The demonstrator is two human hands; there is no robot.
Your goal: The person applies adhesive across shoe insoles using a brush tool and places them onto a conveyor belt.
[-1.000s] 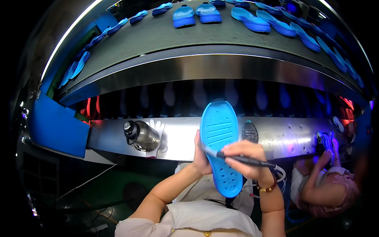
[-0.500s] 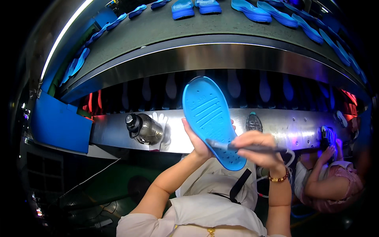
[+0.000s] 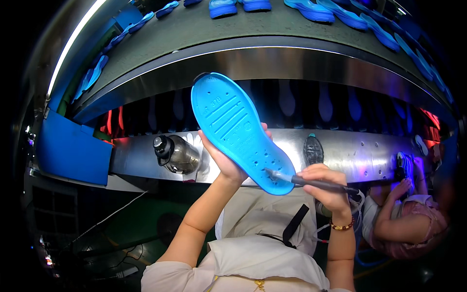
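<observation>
My left hand (image 3: 224, 160) holds a bright blue shoe sole (image 3: 228, 117) from beneath, its thumb along the left edge and fingertips showing at the right edge. The sole is tilted, wide end up and to the left, with grooves and small holes on the face toward me. In my right hand (image 3: 328, 187) is a slim dark-handled brush (image 3: 316, 183), gripped like a pen. Its pale tip touches or hovers just over the holed narrow end of the sole. A whitish tube (image 3: 361, 197) runs near the handle's rear end; whether it joins the handle, I cannot tell.
Blue soles (image 3: 311, 10) stand along a green conveyor belt (image 3: 194, 34) beyond a metal rail. On the steel shelf (image 3: 131, 158) are a dark bottle (image 3: 177, 155), partly covering a white glove (image 3: 197, 141), and a dark shoe-shaped piece (image 3: 313, 150). Another person (image 3: 406, 219) works at the right.
The sole has shifted up and left and leans further left. The brush tip has moved down toward the sole's narrow end, and my right hand is slightly lower and to the right.
</observation>
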